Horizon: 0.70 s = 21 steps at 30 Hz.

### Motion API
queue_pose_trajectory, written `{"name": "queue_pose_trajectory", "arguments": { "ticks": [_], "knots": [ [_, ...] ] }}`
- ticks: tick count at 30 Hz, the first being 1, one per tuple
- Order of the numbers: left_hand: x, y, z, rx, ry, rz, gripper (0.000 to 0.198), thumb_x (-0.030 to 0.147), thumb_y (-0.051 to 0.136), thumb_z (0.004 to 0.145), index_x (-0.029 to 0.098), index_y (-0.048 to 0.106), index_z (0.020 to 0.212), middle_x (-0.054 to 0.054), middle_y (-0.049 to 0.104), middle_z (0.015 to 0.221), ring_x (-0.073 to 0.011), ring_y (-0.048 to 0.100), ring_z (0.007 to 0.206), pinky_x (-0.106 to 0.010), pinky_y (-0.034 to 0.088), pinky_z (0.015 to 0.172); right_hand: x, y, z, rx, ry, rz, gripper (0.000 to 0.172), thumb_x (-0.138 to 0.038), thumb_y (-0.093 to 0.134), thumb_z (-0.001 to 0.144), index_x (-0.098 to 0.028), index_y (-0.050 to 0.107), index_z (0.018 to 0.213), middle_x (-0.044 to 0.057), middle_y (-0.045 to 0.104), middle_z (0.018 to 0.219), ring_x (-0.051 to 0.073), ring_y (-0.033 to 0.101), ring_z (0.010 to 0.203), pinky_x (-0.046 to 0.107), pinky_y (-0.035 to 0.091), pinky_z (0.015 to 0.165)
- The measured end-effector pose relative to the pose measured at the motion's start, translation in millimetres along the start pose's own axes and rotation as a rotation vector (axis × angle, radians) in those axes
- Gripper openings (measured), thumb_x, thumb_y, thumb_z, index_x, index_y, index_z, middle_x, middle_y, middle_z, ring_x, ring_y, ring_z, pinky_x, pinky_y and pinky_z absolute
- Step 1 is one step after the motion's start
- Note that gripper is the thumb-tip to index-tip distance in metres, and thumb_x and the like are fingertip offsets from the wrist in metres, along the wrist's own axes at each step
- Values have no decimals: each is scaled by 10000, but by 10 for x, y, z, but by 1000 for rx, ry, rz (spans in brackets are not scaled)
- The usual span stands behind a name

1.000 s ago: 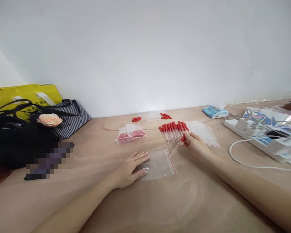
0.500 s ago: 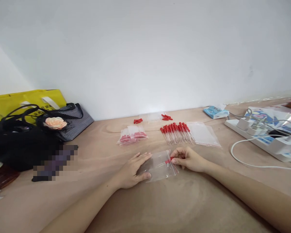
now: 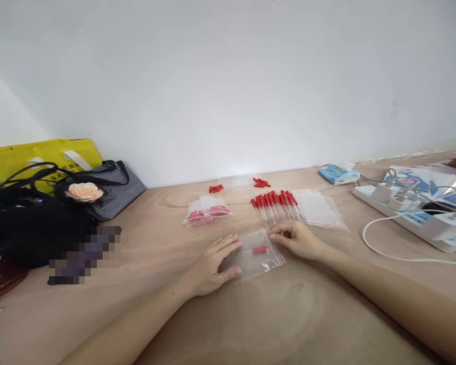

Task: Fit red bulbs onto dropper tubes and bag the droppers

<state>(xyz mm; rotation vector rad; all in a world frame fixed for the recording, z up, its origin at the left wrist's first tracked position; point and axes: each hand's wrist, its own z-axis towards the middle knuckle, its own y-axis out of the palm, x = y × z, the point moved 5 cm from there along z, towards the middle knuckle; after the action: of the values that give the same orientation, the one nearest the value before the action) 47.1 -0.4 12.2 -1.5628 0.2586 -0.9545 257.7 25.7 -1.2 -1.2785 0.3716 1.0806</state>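
A clear zip-lock bag (image 3: 253,264) lies flat on the table in front of me, with one red-bulbed dropper (image 3: 260,249) inside it. My left hand (image 3: 216,263) rests on the bag's left end, fingers stretched and thumb apart. At the bag's right end, my right hand (image 3: 294,239) pinches the far corner by the red-lined zip edge. Just beyond lies a row of droppers (image 3: 275,205) with red bulbs and clear stems. Filled zip-lock bags (image 3: 207,210), showing red bulbs through the plastic, are stacked to the left of that row.
Flat zip-lock bags (image 3: 323,210) lie right of the droppers. Loose red bulbs (image 3: 216,188) sit near the wall. A blue tissue pack (image 3: 339,174) and a power strip (image 3: 414,215) with cables occupy the right. Bags, including a striped one (image 3: 119,195), stand at left.
The red-bulbed dropper has gone from the bag's mouth to fully inside. My right hand has let go of it and shifted to the bag's far corner. My left hand stays nearly still.
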Motion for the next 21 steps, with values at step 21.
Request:
{"name": "queue_pose_trajectory", "arguments": {
  "ticks": [21],
  "knots": [
    [-127, -112, -100, 167, -1, -128, 193, 358, 543, 754, 183, 460, 746, -75, 572, 1001, -192, 541, 938, -306, 427, 786, 510, -254, 1066, 377, 434, -346, 129, -296, 564, 664, -203, 650, 684, 74, 598, 972, 241, 564, 856, 340, 407, 704]
  ]
}}
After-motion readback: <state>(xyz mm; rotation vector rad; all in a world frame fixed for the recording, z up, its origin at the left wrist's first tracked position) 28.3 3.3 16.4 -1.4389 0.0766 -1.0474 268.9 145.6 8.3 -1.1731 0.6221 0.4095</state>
